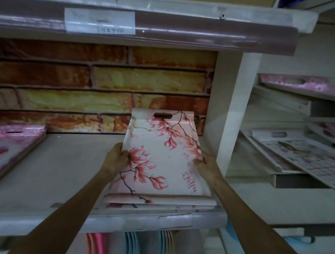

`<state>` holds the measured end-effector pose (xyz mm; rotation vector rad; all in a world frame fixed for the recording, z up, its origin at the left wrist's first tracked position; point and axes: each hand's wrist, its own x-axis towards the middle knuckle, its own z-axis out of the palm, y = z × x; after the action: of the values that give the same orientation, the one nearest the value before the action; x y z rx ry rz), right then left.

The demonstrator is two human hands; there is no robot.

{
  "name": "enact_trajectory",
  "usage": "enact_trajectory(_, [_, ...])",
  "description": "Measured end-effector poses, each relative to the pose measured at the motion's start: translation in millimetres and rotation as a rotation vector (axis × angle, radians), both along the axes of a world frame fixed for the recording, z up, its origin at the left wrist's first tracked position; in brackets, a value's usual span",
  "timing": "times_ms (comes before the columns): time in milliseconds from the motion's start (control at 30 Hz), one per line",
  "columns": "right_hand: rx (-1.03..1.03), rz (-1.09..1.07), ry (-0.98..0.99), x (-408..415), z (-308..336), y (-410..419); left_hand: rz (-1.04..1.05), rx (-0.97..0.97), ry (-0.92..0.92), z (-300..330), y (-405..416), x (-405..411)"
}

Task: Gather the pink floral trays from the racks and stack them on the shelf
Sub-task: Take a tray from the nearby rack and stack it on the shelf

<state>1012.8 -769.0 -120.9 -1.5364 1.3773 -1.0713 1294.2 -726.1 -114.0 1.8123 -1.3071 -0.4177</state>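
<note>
Glossy, stiff floral tray (160,158) on shelf (60,171) is looking light, slippery; left hand (117,155) and right hand (205,165) are clamping its long edges.

Dim white shelving (46,170) against a brick-pattern back panel (98,86), slanted racks (278,174) to the right.

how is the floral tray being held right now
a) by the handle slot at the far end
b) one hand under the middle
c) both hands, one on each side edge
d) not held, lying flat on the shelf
c: the left hand and the right hand each grip a side edge of the floral tray, and the handle slot at the far end is untouched.
</note>
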Motion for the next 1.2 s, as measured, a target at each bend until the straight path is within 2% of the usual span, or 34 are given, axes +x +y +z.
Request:
enact_trajectory(433, [0.052,-0.033,0.284,4.5,-16.6,0.1,0.04,0.129,-0.101,-36.3,-19.2,3.1])
enact_trajectory(733, [0.013,-0.034,0.441,4.4,-19.1,-0.6,0.069,0.166,-0.192,-41.5,-20.8,4.9])
enact_trajectory(967, [0.04,0.006,0.43,-0.3,-19.2,-0.6,0.055,0.211,-0.232,-43.6,-16.9,10.2])
enact_trajectory(1067, [0.052,0.018,0.348,-7.2,-11.3,3.0,0.039,0.257,-0.379,-28.5,-12.3,8.9])
enact_trajectory(1133, [0.028,-0.016,0.316,-15.1,-2.1,6.8,0.029,0.17,-0.418,-18.5,-8.8,5.7])
enact_trajectory(1200, [-0.018,-0.078,0.289,-27.7,7.4,11.0,0.004,-0.024,-0.347,-11.4,-5.5,-0.5])
